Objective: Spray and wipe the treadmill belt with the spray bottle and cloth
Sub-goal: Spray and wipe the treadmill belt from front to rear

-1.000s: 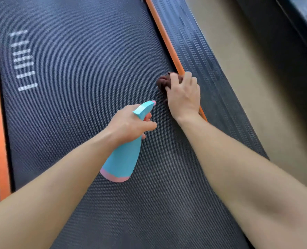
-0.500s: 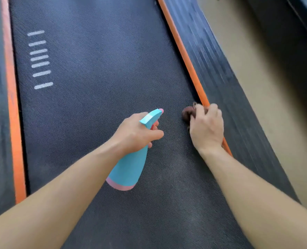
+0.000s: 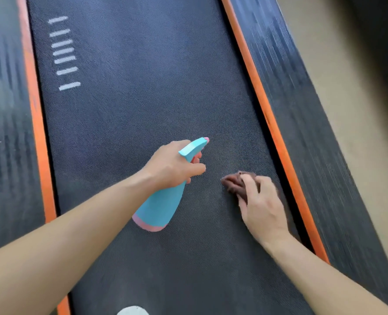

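Observation:
The dark textured treadmill belt runs up the middle of the head view between two orange strips. My left hand grips the neck of a turquoise spray bottle with a pink base, its nozzle pointing up and to the right above the belt. My right hand presses a crumpled brown cloth flat on the belt near the right orange strip. Most of the cloth is hidden under my fingers.
Ribbed black side rails flank the belt outside the orange strips. Beige floor lies to the right. White dash marks are printed on the belt at the upper left. A pale round patch shows at the bottom edge.
My right hand has dragged the cloth down the belt along the right strip, toward me and slightly inward. The left hand with the bottle has held about the same pose.

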